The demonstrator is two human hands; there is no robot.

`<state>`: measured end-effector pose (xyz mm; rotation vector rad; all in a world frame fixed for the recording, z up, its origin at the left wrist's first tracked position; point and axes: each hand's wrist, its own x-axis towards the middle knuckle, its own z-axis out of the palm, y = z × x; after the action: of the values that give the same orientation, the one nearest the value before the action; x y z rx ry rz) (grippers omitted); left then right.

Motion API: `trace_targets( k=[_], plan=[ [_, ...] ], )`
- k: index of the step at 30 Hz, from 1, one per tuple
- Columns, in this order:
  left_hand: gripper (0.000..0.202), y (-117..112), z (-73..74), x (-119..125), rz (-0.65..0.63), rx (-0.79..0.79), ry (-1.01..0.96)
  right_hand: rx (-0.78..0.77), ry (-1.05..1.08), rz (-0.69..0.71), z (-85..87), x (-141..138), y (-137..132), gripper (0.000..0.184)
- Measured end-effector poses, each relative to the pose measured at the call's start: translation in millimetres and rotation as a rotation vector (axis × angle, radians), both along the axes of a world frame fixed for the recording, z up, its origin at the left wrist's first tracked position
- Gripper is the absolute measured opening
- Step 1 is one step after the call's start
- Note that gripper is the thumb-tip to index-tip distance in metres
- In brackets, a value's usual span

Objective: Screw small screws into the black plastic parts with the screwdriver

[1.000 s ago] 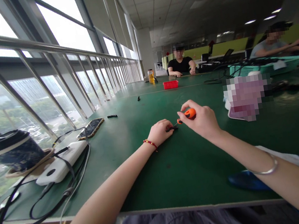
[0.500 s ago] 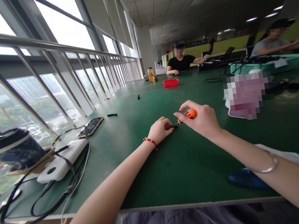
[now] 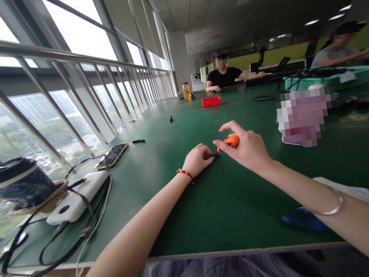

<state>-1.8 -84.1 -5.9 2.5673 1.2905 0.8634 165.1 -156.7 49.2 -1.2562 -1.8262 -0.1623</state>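
My left hand (image 3: 197,160) rests on the green table (image 3: 183,222), its fingers closed on a small black part (image 3: 212,155). The part is mostly covered by the fingers, so its kind is unclear. My right hand (image 3: 246,147) grips a screwdriver with an orange handle (image 3: 232,141), the thumb on its near side and the index finger raised. The tool lies tilted toward the left, its tip end at the black part. Whether the tip sits in the part cannot be made out.
Left of my arms lie a phone (image 3: 112,156), a white power bank (image 3: 79,198) with cables, and a lidded cup (image 3: 16,184). Farther off are small black pieces (image 3: 138,141), a red tray (image 3: 211,102), a jar (image 3: 186,91) and a teal basket (image 3: 321,79). Two people sit beyond.
The orange screwdriver handle has shifted slightly left and closer to the black part, and my right fingers have moved a little. My left hand stays put. The far person's arm reaches farther right.
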Motion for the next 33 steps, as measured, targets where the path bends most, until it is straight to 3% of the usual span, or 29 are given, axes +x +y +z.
trace_targets(
  k=[6, 10, 13, 17, 22, 29, 33],
  plan=[
    [0.013, 0.6, -0.4, -0.6, 0.006, 0.007, 0.009, 0.005, 0.082, 0.070, -0.7, -0.7, -1.3, 0.030],
    [0.012, 1.2, -0.4, -0.6, -0.001, 0.005, 0.007, 0.110, 0.025, -0.013, -0.8, -0.8, -2.0, 0.039],
    [0.012, 1.6, -0.6, -0.6, -0.002, 0.000, 0.007, 0.086, -0.026, -0.083, -1.0, -1.5, -1.8, 0.031],
    [0.013, 0.6, 0.2, -0.7, 0.004, -0.001, 0.010, 0.037, 0.047, 0.009, -1.7, -2.2, -2.0, 0.021],
    [0.011, -0.4, 1.3, -0.6, 0.001, -0.006, 0.005, 0.082, 0.096, 0.030, -1.2, -2.0, -2.7, 0.044],
    [0.013, 1.4, -0.1, -0.8, 0.000, 0.005, 0.021, 0.008, 0.077, 0.060, -1.3, -1.9, -3.1, 0.020],
    [0.012, 0.7, 0.6, -0.7, 0.005, 0.006, 0.020, 0.089, 0.121, 0.059, -2.4, -1.7, -2.2, 0.039]
  ],
)
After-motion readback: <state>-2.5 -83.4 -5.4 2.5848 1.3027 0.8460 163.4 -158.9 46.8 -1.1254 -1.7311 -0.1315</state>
